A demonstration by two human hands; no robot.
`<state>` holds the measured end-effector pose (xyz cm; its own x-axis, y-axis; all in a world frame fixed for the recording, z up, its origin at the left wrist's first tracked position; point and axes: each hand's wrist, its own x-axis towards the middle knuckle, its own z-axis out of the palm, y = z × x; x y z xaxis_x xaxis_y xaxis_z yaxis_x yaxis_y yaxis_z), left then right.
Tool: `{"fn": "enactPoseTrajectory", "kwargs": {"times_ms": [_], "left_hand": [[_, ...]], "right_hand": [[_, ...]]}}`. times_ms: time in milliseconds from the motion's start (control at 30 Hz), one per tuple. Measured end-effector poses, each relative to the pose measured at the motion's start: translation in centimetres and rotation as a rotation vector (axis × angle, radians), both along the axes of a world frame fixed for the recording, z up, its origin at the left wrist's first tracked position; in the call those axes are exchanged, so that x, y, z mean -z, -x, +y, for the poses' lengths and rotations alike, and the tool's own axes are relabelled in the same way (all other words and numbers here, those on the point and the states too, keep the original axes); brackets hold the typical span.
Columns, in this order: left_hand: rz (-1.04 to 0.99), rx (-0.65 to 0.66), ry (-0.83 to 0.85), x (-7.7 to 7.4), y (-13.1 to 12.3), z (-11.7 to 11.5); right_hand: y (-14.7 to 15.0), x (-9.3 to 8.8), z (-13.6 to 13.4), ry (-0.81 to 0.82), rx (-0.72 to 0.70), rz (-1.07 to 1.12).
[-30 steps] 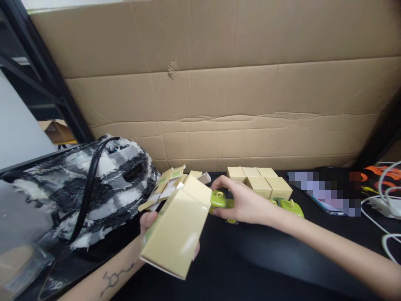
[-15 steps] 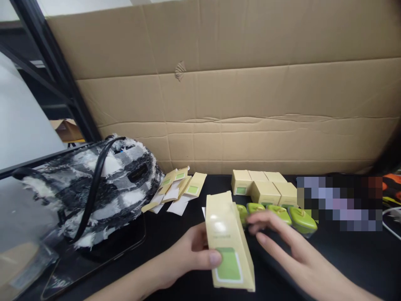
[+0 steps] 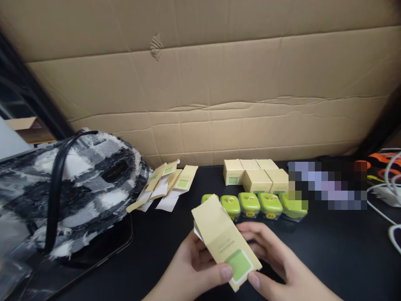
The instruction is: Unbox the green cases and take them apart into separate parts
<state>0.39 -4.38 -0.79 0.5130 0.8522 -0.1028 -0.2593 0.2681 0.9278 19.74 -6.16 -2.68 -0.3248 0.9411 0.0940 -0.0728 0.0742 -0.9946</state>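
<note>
A cream cardboard box (image 3: 224,238) with a green label is tilted between my hands, its top flap raised; it looks flatter than a full box. My left hand (image 3: 200,267) grips its left side, the thumb lying beside the green label. My right hand (image 3: 275,263) holds the lower right corner, its thumb on the edge and its fingers behind. Just beyond it stands a row of several small clear containers with green lids (image 3: 249,204), each lid topped by a loop. The nearest end of the row is partly covered by the box.
Behind the containers are several closed cream boxes (image 3: 258,180). Flattened cartons (image 3: 169,184) lie in a loose pile beside a shaggy black-and-white bag (image 3: 90,179). Cardboard (image 3: 200,83) walls off the back. White cables (image 3: 382,213) and a pixelated patch are at the right.
My right hand has come from near the green-lidded containers to the box and taken hold of it. The box has turned, its top now leaning left, and looks flatter. The view has shifted.
</note>
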Motion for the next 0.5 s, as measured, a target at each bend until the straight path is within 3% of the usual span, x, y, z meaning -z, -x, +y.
{"fn": "enactPoseTrajectory", "kwargs": {"times_ms": [300, 500], "left_hand": [[0.041, -0.028, 0.016, -0.2, 0.0, 0.3], [0.032, 0.029, -0.031, -0.9, 0.3, 0.1]], "right_hand": [[-0.1, -0.5, -0.2, 0.026, -0.001, -0.004], [-0.5, -1.4, -0.3, 0.02, -0.038, -0.018]]}}
